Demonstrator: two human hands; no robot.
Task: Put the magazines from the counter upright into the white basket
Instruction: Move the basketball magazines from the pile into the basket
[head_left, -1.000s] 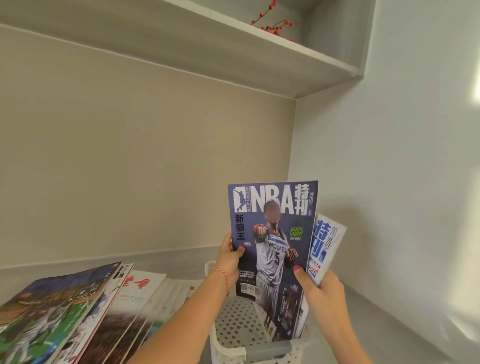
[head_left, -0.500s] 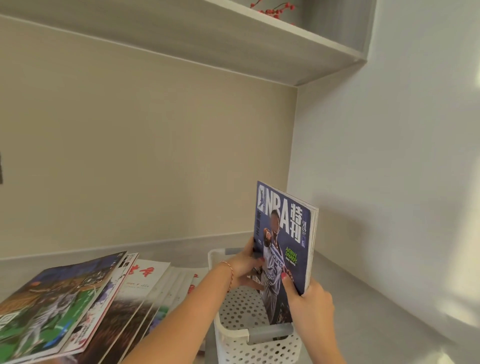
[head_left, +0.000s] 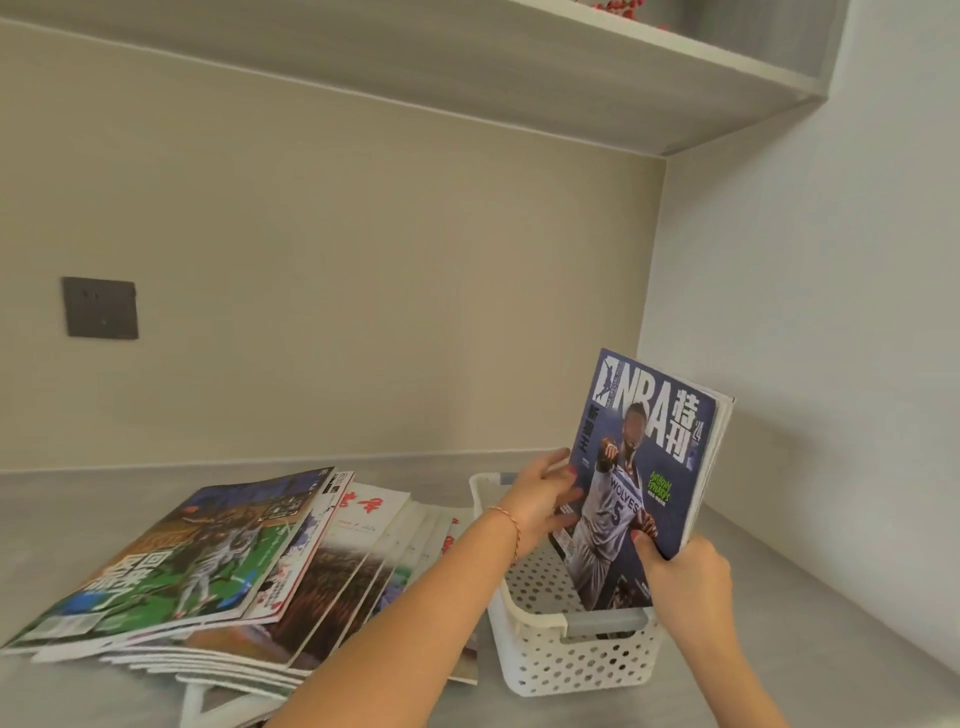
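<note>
On the left part of the grey counter (head_left: 78, 519) a fanned stack of magazines (head_left: 218, 566) is seen, lying flat and not yet moved. Just to the right of it the white perforated basket (head_left: 566, 654) is placed. The left hand (head_left: 543, 493) is held against the left edge of the NBA magazine (head_left: 644, 478), with its fingers curled around this edge. The magazine is kept upright, its long axis nearly vertical with the top leaning a little to the right, and its lower end is already inside the basket. The right hand (head_left: 685, 577) pinches the lower right corner, the thumb on the cover. The basket floor is directly under the magazine, so only a short lowering seems to be needed.
</note>
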